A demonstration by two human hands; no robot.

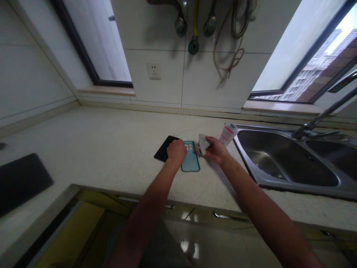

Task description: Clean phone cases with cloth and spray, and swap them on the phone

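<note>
A teal phone case (191, 162) lies flat on the pale countertop (111, 149), its camera cut-outs toward the wall. A black flat phone-like slab (164, 150) lies just to its left. My left hand (176, 152) rests curled over the seam between slab and case, fingers closed on them. My right hand (214, 150) is just right of the case and pinches a small whitish wipe or packet (203, 143).
A white bottle with red print (228, 134) lies by the steel sink (281, 160), with a tap (320, 119) at the right. A black cooktop (19, 182) sits at the left edge. A wall socket (154, 70) and hoses (228, 48) hang above.
</note>
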